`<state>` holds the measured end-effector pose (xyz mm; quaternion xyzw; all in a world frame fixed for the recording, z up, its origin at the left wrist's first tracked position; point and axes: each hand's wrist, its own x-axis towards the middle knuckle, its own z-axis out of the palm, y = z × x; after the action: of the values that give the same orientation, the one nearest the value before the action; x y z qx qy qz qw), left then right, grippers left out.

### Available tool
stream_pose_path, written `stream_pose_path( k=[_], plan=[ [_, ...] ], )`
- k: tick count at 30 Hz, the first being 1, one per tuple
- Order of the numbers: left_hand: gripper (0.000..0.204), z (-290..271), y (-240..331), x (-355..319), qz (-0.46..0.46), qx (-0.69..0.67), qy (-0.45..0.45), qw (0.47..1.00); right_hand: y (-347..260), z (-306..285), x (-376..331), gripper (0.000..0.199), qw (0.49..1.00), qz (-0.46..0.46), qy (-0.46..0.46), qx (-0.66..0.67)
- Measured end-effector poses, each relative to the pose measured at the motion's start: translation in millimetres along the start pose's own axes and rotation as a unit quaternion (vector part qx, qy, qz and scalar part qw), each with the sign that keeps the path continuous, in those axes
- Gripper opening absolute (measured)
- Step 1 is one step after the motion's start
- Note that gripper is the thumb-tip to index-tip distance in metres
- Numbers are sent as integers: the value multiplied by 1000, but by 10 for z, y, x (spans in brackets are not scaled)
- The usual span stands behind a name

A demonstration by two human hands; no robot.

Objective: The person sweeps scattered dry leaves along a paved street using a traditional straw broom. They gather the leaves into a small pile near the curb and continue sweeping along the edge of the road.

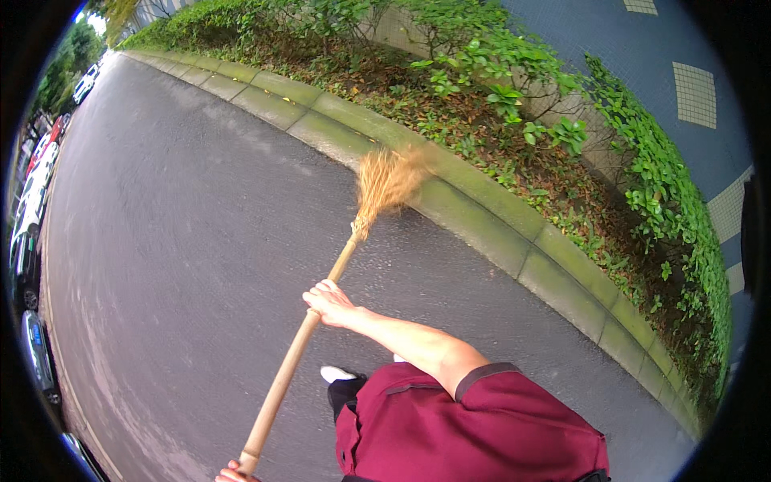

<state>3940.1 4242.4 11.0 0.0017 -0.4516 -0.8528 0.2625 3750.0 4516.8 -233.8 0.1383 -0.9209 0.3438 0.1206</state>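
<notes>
Wide grey asphalt road (pixel 185 241) fills most of the view, with a mossy stone curb (pixel 482 217) running diagonally along its far side; behind the curb, a planted bed (pixel 514 128) with green shrubs and dead leaves, then a blue tiled wall (pixel 642 56). Parked cars (pixel 32 201) line the road's opposite edge, well away from the curb. Person in a maroon shirt (pixel 474 434) holds a broom (pixel 321 301): long axis diagonal, wooden handle rising from lower left to straw head (pixel 385 181), which points up-right and sits touching the road right at the curb's base, likely where debris collects. Right hand (pixel 329 304) is mid-handle, fingers wrapped and clamped on the stick for steering; left hand (pixel 234 473) is at the handle's butt end, mostly cut off, fingers seemingly closed around it as pivot. Bristles blurred.
</notes>
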Motion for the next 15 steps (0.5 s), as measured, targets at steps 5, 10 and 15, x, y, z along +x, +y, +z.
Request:
stream_pose_path(
  k=[5,10,15],
  plan=[
    [23,-1004,-323,2402,-52,-150,10,987,-367,752,1566,18,999,13,45,-6],
    [21,-1447,-1344,4587,-155,-80,-7,985,-197,1236,2371,13,982,170,34,-74],
    [24,-334,-2565,6079,-255,-16,-232,939,715,2002,3233,15,941,330,-23,-75]
  ],
)
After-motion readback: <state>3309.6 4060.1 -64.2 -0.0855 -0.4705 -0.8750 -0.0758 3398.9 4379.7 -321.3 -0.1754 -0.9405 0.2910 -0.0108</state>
